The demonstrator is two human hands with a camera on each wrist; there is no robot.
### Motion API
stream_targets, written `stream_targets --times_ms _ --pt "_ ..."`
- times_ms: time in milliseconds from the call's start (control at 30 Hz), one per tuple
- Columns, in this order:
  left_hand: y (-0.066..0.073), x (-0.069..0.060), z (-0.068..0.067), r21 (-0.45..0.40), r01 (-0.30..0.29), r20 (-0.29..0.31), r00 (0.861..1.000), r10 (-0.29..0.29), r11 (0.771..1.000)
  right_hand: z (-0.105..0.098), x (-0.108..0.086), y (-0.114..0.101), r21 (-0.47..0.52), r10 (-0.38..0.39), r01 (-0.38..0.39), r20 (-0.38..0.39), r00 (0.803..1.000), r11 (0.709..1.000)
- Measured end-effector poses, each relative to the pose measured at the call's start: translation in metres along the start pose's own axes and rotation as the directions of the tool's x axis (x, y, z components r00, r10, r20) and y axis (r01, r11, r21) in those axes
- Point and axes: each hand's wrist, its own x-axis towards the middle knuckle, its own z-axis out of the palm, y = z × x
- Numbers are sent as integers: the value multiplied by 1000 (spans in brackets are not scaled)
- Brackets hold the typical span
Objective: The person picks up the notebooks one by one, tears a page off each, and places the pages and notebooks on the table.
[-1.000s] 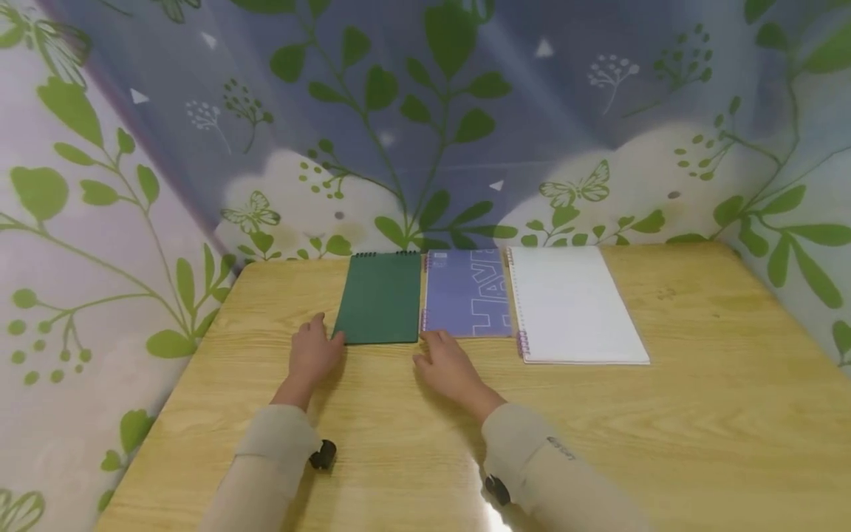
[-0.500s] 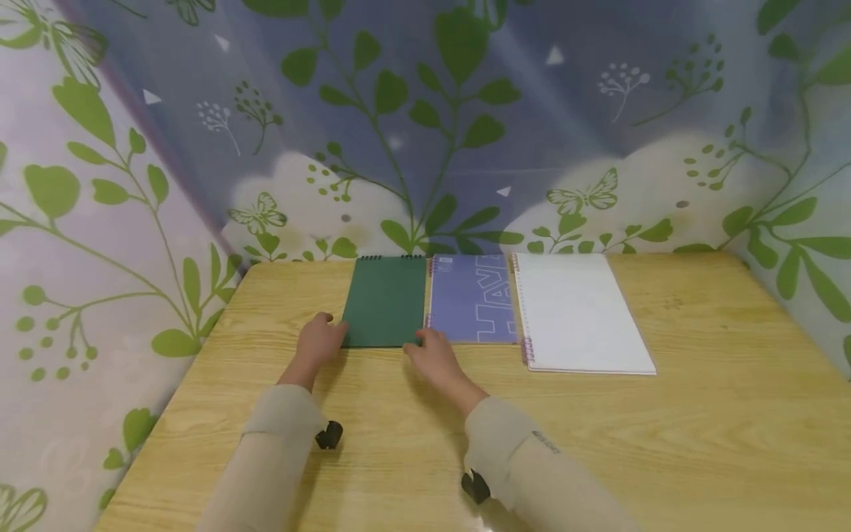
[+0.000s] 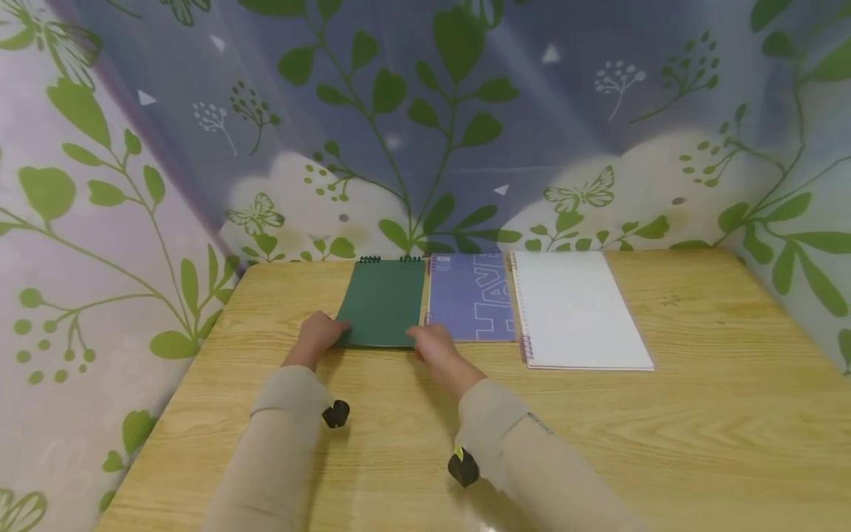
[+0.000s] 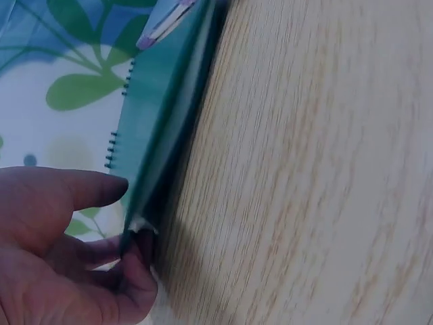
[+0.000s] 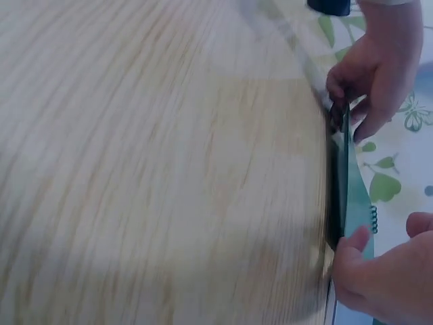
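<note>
On the table (image 3: 731, 414), before the wall (image 3: 565, 96), the left notebook (image 3: 381, 303) lies just beside the middle notebook (image 3: 459, 299); the right notebook (image 3: 581, 310) lies right of that; the left hand (image 3: 318, 337) is at the left notebook's near left corner; the right hand (image 3: 437, 349), its near right.

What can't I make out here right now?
Head view: small print on the blue notebook, too small to read.
Left wrist view: far end of the green notebook, cut off by the top edge.
Right wrist view: part of the right hand, cut off by the right edge.
</note>
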Motion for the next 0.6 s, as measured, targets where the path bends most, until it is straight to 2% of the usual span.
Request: stream_targets --times_ms 33,67,167,267,300,400,533,600 --pt "-4 7 1 -1 0 8 1000 0 1000 1 1 0 3 -7 7 -1 1000 1000" --pt "-15 21 5 -11 -32 4 999 33 999 1 1 0 12 -11 11 -5 1000 1000" --pt "-25 30 9 -111 -23 44 999 28 994 3 3 2 46 -16 17 -22 1000 999" --pt "-24 18 9 -229 4 75 997 14 974 3 7 8 16 -14 14 -42 999 1000" --pt "-16 3 7 -261 44 98 995 -19 964 3 9 10 -14 -17 17 -40 999 1000" --pt "-13 -14 4 -336 24 107 994 13 942 2 15 17 -111 -43 41 -14 999 993" --pt "-12 -26 1 -380 -33 51 997 56 924 -2 15 19 -211 -127 126 10 992 969" --pt "-12 -32 0 -351 -60 -1 998 63 934 -3 13 17 -250 -177 179 28 984 952"
